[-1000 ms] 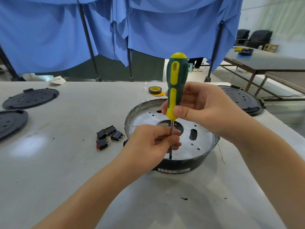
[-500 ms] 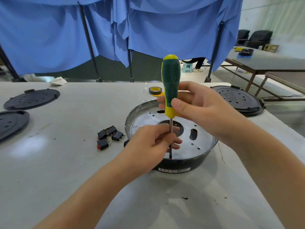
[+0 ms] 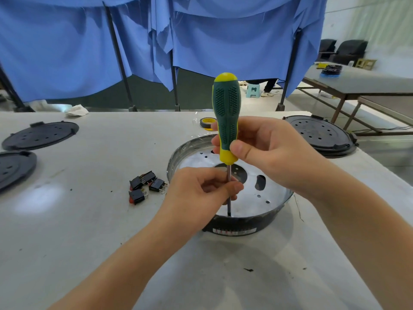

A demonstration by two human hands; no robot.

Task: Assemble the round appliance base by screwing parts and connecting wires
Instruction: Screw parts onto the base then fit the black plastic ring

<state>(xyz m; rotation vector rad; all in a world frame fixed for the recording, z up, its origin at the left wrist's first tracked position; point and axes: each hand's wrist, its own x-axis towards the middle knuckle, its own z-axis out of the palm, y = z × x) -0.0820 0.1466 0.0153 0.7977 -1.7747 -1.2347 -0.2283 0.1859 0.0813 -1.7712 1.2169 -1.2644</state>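
The round appliance base (image 3: 274,211) sits in the middle of the table, a black rim around a silvery perforated plate. A green and yellow screwdriver (image 3: 226,113) stands upright in it, its tip down at the near inner edge of the plate. My right hand (image 3: 268,151) grips the lower part of the handle. My left hand (image 3: 201,193) pinches the metal shaft just below the handle. The screw under the tip is hidden.
Three black rocker switches (image 3: 145,185) lie left of the base. A roll of yellow-black tape (image 3: 206,123) lies behind it. Black round covers rest at the far left (image 3: 40,135), the left edge (image 3: 13,168) and the right (image 3: 319,135). A white rag (image 3: 77,110) lies at the back.
The screwdriver handle has turned in my right hand, its yellow stripe rotating out of view, and it has shifted slightly left. My left hand stays on the shaft.
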